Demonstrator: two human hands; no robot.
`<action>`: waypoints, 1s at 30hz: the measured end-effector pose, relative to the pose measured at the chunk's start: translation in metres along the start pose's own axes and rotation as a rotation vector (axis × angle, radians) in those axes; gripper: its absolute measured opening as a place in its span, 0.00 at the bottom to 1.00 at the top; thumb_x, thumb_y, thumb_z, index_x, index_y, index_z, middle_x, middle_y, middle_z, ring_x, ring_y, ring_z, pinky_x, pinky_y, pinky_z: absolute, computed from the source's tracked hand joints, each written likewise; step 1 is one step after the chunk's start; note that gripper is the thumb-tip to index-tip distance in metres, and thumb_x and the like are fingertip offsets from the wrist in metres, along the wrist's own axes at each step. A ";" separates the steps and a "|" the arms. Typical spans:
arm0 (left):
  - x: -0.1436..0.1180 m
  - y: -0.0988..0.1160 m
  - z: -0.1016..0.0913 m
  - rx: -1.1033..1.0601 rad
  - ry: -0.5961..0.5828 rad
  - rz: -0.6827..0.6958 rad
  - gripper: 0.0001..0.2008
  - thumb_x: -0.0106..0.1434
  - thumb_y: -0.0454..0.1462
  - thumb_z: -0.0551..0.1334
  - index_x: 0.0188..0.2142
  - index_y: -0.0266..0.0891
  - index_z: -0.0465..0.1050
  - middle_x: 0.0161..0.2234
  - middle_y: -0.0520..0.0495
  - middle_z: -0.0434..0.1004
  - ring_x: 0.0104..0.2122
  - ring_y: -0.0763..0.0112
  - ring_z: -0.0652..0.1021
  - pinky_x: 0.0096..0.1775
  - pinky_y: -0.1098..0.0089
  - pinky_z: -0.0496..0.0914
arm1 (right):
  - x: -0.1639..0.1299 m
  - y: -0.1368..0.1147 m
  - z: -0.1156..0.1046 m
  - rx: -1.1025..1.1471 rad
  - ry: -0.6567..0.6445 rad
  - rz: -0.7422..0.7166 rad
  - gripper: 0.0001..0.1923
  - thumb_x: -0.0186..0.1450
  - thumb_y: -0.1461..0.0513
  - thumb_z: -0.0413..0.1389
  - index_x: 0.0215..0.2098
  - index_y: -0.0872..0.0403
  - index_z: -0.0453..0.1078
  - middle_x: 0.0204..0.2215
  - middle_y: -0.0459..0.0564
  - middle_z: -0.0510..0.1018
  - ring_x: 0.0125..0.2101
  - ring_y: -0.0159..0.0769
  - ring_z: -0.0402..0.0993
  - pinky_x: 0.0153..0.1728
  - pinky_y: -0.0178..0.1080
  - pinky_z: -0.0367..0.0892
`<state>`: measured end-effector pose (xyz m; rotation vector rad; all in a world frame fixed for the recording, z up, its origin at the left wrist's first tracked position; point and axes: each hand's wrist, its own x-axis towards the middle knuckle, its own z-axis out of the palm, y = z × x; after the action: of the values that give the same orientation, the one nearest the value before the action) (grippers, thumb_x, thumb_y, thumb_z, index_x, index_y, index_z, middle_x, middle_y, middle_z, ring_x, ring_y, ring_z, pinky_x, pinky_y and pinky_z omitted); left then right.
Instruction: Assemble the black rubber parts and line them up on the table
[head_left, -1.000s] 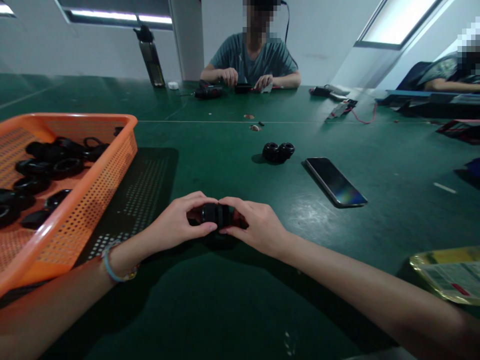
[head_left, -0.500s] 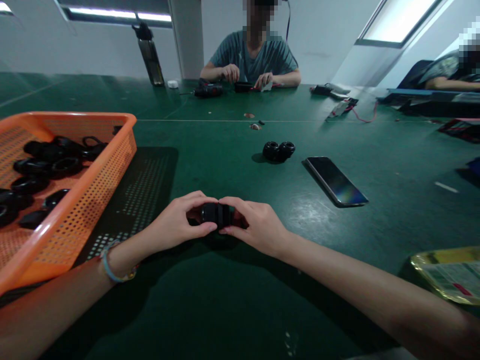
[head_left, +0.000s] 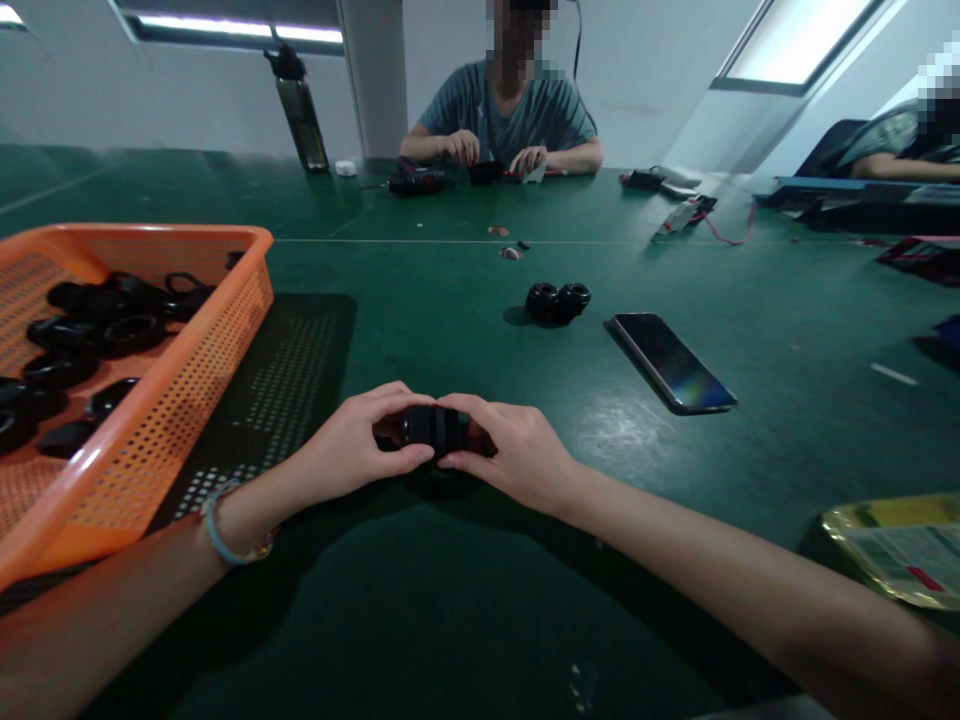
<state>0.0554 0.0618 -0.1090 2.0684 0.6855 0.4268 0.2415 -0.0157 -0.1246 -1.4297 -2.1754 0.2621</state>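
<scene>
The held part (head_left: 420,430) is made of smooth, plastic-looking material; the paired pieces (head_left: 557,304) are finished glossy. The perforated basket (head_left: 202,380) is moulded in shiny plastic, the tabletop (head_left: 427,310) is finished smooth, and the phone (head_left: 671,365) is faced with glossy glass.

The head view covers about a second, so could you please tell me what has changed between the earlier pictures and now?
Nothing has visibly changed beyond a very slight shift of the view: nothing was taken up or let go. The left hand and right hand still hold the black part; the orange basket and phone stayed put.
</scene>
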 end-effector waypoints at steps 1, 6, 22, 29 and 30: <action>0.000 0.000 0.000 0.005 0.002 0.001 0.17 0.53 0.41 0.61 0.41 0.36 0.71 0.34 0.49 0.66 0.30 0.71 0.72 0.31 0.72 0.70 | 0.000 0.000 0.000 -0.001 0.000 0.000 0.22 0.61 0.56 0.58 0.50 0.57 0.62 0.28 0.47 0.77 0.25 0.31 0.72 0.25 0.32 0.62; -0.001 0.000 0.000 0.020 0.006 0.000 0.17 0.53 0.41 0.61 0.41 0.36 0.70 0.35 0.49 0.66 0.30 0.71 0.72 0.31 0.71 0.70 | 0.000 0.001 0.000 -0.014 -0.002 0.001 0.22 0.61 0.55 0.57 0.49 0.57 0.63 0.27 0.47 0.76 0.24 0.31 0.71 0.25 0.31 0.61; 0.000 0.000 0.001 0.000 0.009 -0.004 0.17 0.52 0.41 0.61 0.41 0.37 0.70 0.34 0.50 0.67 0.30 0.72 0.72 0.31 0.72 0.71 | 0.000 0.004 0.004 -0.027 0.044 -0.037 0.23 0.62 0.53 0.56 0.49 0.59 0.64 0.26 0.48 0.77 0.23 0.31 0.72 0.24 0.31 0.62; 0.000 0.000 0.000 0.033 0.015 0.004 0.16 0.52 0.41 0.61 0.41 0.38 0.71 0.35 0.49 0.68 0.29 0.72 0.71 0.29 0.73 0.69 | 0.000 0.004 0.004 -0.054 0.045 -0.037 0.24 0.63 0.50 0.52 0.49 0.59 0.65 0.26 0.49 0.77 0.24 0.31 0.72 0.24 0.31 0.62; 0.000 0.000 0.000 0.038 0.017 0.007 0.16 0.52 0.41 0.61 0.41 0.38 0.71 0.35 0.49 0.68 0.29 0.72 0.71 0.29 0.73 0.69 | 0.000 0.004 0.004 -0.058 0.045 -0.039 0.24 0.63 0.50 0.52 0.49 0.59 0.65 0.26 0.49 0.77 0.24 0.31 0.72 0.24 0.32 0.62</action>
<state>0.0560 0.0618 -0.1090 2.1055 0.7019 0.4386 0.2432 -0.0136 -0.1296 -1.4087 -2.1884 0.1528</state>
